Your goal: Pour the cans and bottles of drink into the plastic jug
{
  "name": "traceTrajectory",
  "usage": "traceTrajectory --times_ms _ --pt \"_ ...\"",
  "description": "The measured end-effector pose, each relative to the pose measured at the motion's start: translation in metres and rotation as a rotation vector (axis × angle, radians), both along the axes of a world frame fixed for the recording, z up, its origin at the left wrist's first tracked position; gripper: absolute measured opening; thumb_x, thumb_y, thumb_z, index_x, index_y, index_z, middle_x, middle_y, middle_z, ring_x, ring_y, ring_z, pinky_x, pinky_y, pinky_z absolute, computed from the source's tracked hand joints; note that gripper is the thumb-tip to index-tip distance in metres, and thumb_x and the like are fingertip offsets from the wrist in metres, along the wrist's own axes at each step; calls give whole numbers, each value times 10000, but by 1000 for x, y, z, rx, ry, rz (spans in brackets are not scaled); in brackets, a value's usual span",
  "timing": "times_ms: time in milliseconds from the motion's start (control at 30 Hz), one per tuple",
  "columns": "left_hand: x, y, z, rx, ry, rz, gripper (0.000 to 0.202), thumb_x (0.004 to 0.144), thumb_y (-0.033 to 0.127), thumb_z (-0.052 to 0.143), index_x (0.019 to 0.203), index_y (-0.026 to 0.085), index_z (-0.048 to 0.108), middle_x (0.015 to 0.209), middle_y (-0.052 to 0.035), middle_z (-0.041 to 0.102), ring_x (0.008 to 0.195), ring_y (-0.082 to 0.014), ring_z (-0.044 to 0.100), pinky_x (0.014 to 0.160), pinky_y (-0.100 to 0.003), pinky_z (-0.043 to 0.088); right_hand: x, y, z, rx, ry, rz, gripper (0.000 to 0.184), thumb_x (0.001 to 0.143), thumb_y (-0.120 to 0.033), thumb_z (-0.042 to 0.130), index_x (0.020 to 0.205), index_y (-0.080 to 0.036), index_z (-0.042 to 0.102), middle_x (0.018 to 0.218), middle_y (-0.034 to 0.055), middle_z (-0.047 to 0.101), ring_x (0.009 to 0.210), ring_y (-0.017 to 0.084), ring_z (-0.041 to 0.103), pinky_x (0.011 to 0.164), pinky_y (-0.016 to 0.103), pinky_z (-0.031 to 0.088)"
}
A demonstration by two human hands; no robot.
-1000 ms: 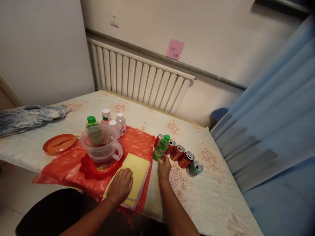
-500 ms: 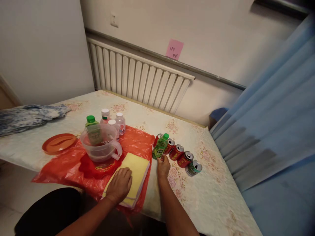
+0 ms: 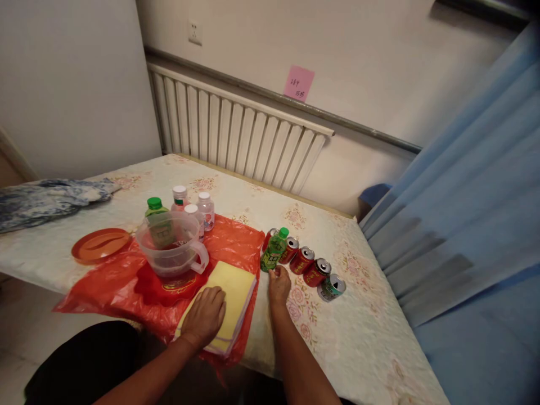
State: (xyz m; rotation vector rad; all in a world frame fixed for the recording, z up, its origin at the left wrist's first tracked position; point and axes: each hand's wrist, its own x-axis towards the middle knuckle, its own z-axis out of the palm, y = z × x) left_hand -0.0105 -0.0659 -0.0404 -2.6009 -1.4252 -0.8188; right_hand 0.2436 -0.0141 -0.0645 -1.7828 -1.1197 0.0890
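My left hand (image 3: 205,314) lies flat on a yellow notebook (image 3: 232,280), fingers stretched out. At the foot of a green drink bottle (image 3: 274,252) with a green cap, my right hand (image 3: 279,287) has its fingers curled in a pinch; what they hold, if anything, is hidden. The bottle stands upright in front of a row of red cans (image 3: 302,260), and a green-and-silver can (image 3: 332,288) ends the row on the right. Left of the notebook, a clear plastic jug (image 3: 169,256) sits over a red scalloped dish (image 3: 154,294).
Under the jug and notebook spreads a red plastic bag (image 3: 109,289). Behind the jug stand another green-capped bottle (image 3: 154,206) and several white-capped bottles (image 3: 206,210). An orange lid (image 3: 101,246) and patterned cloth (image 3: 50,199) lie left. A blue curtain (image 3: 468,185) hangs at the right.
The view has shifted very slightly. Both hands and the things on the table otherwise keep their places.
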Motion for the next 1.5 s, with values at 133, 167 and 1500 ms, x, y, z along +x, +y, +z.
traceTrajectory --times_ms 133,167,1500 --pt "0 0 1 -11 -10 -4 152 924 183 470 1017 191 589 1029 -99 619 976 -261 557 903 -435 453 0 0 0 8 1 1 234 820 -333 545 951 -171 651 860 80 686 806 231 616 763 314 446" --pt "0 0 1 -11 -16 -5 150 921 183 474 1015 193 590 1031 -98 620 977 -261 558 902 -433 454 0 0 0 8 2 -1 229 817 -333 550 945 -172 649 853 76 684 797 228 614 758 312 446" --pt "1 -2 8 -27 -7 -2 130 929 184 472 988 184 588 1019 -103 620 976 -265 549 892 -428 449 -3 0 2 -23 -37 -26 236 787 -371 617 921 -177 619 871 82 676 784 234 604 715 312 419"
